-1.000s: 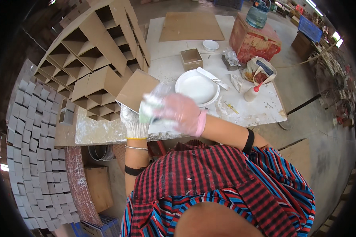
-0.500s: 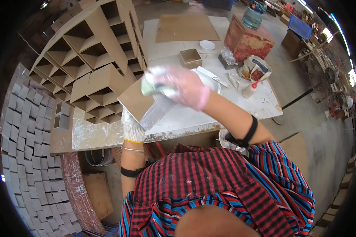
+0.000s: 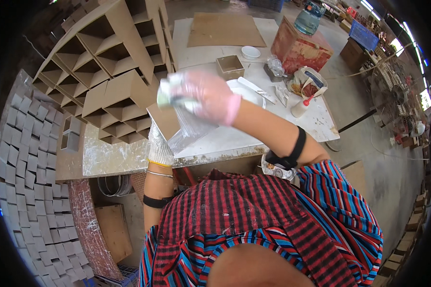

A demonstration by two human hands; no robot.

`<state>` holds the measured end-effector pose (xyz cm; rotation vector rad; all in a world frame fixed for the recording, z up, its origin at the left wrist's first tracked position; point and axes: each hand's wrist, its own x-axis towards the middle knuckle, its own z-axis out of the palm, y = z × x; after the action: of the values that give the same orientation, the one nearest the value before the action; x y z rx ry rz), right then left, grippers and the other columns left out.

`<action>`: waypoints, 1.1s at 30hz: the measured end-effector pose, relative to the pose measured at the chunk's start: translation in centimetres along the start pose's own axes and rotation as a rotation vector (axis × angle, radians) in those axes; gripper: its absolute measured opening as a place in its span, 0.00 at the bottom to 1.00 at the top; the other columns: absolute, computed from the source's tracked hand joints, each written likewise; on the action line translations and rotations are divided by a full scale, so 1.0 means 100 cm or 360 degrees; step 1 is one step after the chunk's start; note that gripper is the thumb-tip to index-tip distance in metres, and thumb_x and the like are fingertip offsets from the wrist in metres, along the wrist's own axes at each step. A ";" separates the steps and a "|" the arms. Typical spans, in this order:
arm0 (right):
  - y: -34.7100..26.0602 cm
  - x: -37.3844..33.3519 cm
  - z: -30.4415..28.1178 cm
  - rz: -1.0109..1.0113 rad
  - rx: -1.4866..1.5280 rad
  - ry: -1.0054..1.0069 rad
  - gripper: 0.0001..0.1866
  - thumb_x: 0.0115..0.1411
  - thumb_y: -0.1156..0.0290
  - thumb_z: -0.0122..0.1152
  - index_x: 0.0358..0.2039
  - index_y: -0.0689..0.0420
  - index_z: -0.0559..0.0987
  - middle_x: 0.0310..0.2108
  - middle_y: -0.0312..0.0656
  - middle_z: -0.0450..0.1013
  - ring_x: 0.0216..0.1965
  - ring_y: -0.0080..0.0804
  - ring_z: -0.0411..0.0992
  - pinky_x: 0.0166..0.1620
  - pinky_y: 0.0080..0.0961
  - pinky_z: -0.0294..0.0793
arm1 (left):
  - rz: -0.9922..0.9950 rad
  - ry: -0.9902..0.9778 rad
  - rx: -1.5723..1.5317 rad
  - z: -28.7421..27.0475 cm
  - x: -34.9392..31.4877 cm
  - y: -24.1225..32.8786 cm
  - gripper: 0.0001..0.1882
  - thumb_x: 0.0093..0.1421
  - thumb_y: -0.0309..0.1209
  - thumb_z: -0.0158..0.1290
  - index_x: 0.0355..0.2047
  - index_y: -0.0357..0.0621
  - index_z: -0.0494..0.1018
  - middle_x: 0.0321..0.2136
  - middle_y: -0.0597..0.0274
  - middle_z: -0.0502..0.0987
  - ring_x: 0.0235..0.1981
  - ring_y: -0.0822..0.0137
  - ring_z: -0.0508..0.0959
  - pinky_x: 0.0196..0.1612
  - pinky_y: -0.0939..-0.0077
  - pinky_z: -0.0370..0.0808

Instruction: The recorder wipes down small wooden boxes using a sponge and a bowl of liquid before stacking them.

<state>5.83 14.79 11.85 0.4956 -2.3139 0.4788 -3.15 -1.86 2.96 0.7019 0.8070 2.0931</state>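
Observation:
My left hand [image 3: 160, 148], in a white knit glove, holds a brown board box [image 3: 165, 123] tilted above the table's near edge; its fingers are mostly hidden behind the box. One side of the box looks pale and streaky. My right hand [image 3: 208, 98], in a clear plastic glove, is closed on a pale green and white sponge [image 3: 164, 94] at the upper part of the box. Motion blurs this hand, so whether the sponge touches the box I cannot tell. Behind the right wrist, a wide knife or scraper [image 3: 256, 90] lies across a white round dish [image 3: 262, 101].
Stacked brown compartment boxes [image 3: 115, 95] crowd the left of the white table [image 3: 292, 126]. Further back are a small open box [image 3: 230, 68], a white bowl [image 3: 250, 52] and a red crate [image 3: 299, 48]. A red-capped bottle [image 3: 299, 109] stands right. Many grey boxes [image 3: 31, 191] fill the far left.
My right hand has moved left with the sponge, across the upper part of the box. My left hand keeps its hold on the box, nearly in place.

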 end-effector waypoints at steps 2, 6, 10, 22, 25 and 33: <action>-0.037 -0.020 0.004 -0.0124 0.0158 -0.0202 0.22 0.48 0.73 0.60 0.46 0.45 0.74 0.50 0.43 0.67 0.47 0.42 0.68 0.48 0.31 0.69 | 0.0088 -0.0007 0.0594 -0.026 -0.003 -0.002 0.20 0.65 0.43 0.34 0.48 0.42 0.64 0.43 0.57 0.70 0.42 0.64 0.73 0.44 0.70 0.74; -0.039 -0.001 0.002 -0.0196 -0.0048 -0.0074 0.18 0.50 0.69 0.60 0.44 0.46 0.75 0.49 0.43 0.67 0.47 0.42 0.68 0.48 0.31 0.69 | -0.0262 0.0478 -0.0084 0.008 -0.002 0.015 0.21 0.65 0.45 0.35 0.43 0.42 0.68 0.37 0.58 0.73 0.34 0.65 0.77 0.36 0.73 0.77; -0.021 0.015 0.007 0.0113 0.0228 -0.0177 0.20 0.50 0.71 0.58 0.45 0.43 0.75 0.49 0.43 0.67 0.48 0.41 0.67 0.49 0.33 0.69 | -0.0123 0.0402 -0.0268 -0.011 0.004 -0.013 0.23 0.64 0.47 0.37 0.46 0.42 0.67 0.39 0.58 0.73 0.36 0.63 0.77 0.38 0.71 0.77; -0.039 0.004 0.008 -0.0155 0.0138 -0.0217 0.25 0.44 0.78 0.59 0.46 0.49 0.73 0.52 0.43 0.65 0.52 0.39 0.65 0.53 0.32 0.67 | -0.0110 0.0671 -0.0139 0.010 -0.011 0.002 0.20 0.65 0.42 0.36 0.51 0.43 0.63 0.44 0.55 0.70 0.40 0.61 0.75 0.43 0.71 0.74; -0.042 -0.025 0.011 -0.0291 0.0211 -0.0387 0.28 0.43 0.79 0.59 0.48 0.47 0.73 0.55 0.40 0.63 0.54 0.36 0.64 0.53 0.29 0.67 | -0.0081 0.0153 -0.0104 -0.025 -0.022 -0.003 0.22 0.65 0.44 0.36 0.51 0.43 0.63 0.45 0.55 0.71 0.42 0.60 0.74 0.45 0.65 0.74; -0.025 -0.005 0.028 -0.0076 0.0190 -0.0189 0.25 0.47 0.74 0.60 0.48 0.45 0.73 0.54 0.41 0.64 0.55 0.40 0.63 0.54 0.30 0.66 | 0.0021 -0.0008 0.0714 -0.017 -0.016 -0.001 0.24 0.65 0.44 0.34 0.53 0.41 0.63 0.48 0.53 0.69 0.49 0.58 0.70 0.49 0.64 0.71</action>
<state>5.72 11.45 10.05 0.6512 -2.3904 0.5809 -3.40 -3.66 1.43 0.9468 1.2914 1.9353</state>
